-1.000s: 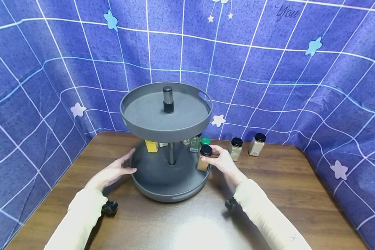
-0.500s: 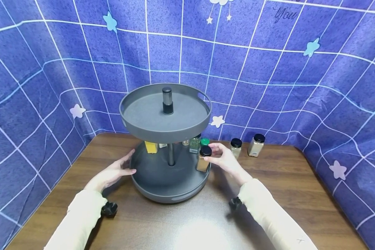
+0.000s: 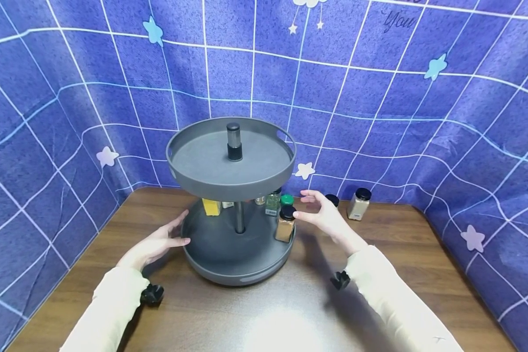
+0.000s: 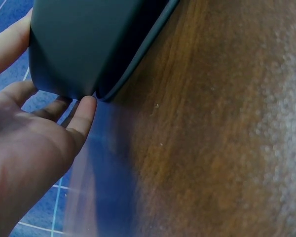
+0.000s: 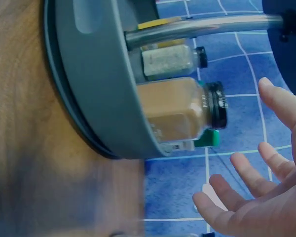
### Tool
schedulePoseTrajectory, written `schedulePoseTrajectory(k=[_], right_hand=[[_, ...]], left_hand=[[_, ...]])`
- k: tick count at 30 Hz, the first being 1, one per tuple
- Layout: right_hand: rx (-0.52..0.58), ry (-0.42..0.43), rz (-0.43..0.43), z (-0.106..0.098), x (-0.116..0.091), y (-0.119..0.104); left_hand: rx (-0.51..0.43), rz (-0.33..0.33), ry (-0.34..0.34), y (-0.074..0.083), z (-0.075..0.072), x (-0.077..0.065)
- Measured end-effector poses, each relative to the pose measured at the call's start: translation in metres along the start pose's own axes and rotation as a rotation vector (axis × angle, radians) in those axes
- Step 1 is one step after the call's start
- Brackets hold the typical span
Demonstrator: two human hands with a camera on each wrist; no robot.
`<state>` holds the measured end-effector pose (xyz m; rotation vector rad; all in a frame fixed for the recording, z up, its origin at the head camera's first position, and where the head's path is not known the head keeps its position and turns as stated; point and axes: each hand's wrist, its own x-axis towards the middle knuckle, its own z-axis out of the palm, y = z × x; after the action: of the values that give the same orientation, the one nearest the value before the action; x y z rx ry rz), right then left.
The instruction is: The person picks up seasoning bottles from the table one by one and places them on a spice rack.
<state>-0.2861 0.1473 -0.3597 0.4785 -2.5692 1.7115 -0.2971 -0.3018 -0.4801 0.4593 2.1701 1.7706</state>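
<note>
A two-tier grey turntable organizer [image 3: 219,256] stands on the wooden table. On the right of its lower tier sits a spice jar of brown powder [image 3: 284,230] with a black lid, upright. My right hand [image 3: 330,221] is just right of this jar, fingers spread and apart from it; the right wrist view shows the gap between fingers [image 5: 246,175] and jar [image 5: 175,108]. Against the lower tier's outer left wall rests my left hand [image 3: 155,244], its fingertips [image 4: 87,106] touching the wall. Behind the brown jar stand a green-lidded jar [image 3: 286,199] and a jar of green herbs [image 3: 272,203].
A yellow box [image 3: 211,207] stands at the lower tier's back left. Above it the upper tier [image 3: 202,161] hides part of the lower contents. Right of the turntable are a pale spice jar [image 3: 358,204] and another black-lidded jar [image 3: 332,200], mostly behind my right hand.
My right hand has let go of the brown spice jar and moved right, its fingers spreading. The jar stays on the lower tier. My left hand has kept its place.
</note>
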Motion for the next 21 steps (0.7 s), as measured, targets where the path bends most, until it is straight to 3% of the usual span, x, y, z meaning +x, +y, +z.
schedulePoseTrajectory(k=[6,21], right_hand=[[-0.085,0.002,-0.027,-0.013,0.009,0.015],[-0.097,0.034,0.004,-0.051,0.009,0.013]], left_hand=[[-0.007,-0.002,0.001,0.001,0.001,0.0],[-0.004,-0.001,-0.004,0.003,0.001,-0.001]])
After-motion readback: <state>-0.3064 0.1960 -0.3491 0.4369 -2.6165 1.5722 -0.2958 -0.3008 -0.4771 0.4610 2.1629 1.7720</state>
